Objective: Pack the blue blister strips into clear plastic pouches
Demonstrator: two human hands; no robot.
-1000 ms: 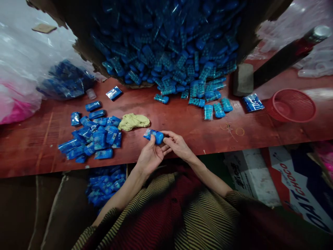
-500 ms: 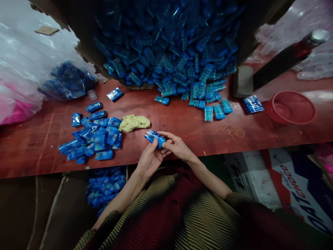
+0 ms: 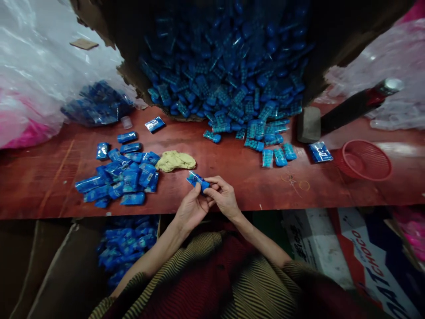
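Note:
Between both hands is a small blue capped container [image 3: 196,180] with a shiny printed blue sleeve around it, tilted over the table's front edge. My left hand [image 3: 192,206] pinches it from below with the thumb on top. My right hand [image 3: 223,194] closes on its right end with thumb and fingers. Part of the container is hidden by the fingers. Just beyond lies a crumpled pale yellow cloth or putty-like lump [image 3: 175,161]. To the left is a heap of blue sleeved containers [image 3: 128,175].
A torn cardboard box [image 3: 109,26] spills clear containers of blue beads [image 3: 229,97] at the back. At right are a hammer [image 3: 352,108], a flat pack of blue sleeves [image 3: 320,152], a red basket [image 3: 363,160] and rubber bands [image 3: 303,185]. More blue packs [image 3: 129,243] lie below the edge.
The view has shifted slightly, so the table sits a little differently in the picture. Both hands still hold the container, with the right fingers a bit more wrapped around its end.

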